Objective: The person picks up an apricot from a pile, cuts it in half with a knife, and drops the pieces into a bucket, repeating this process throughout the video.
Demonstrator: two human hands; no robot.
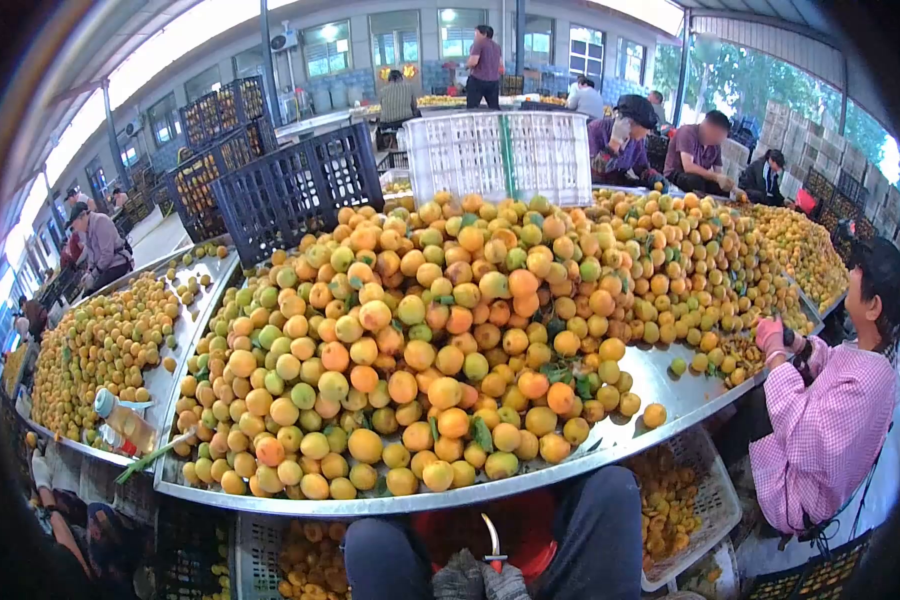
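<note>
Gripping knife (492, 538) w/ R hand (508, 582), L hand (459, 578) grip unclear, hands cut off btm

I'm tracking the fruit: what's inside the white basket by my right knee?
The white basket holds orange fruit pieces; its bottom, covered by them, cannot be seen.

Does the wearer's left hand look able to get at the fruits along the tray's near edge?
Probably yes: the fruits lie uncovered just past the tray's low rim; the left hand should only need to rise, avoiding the knife.
</note>
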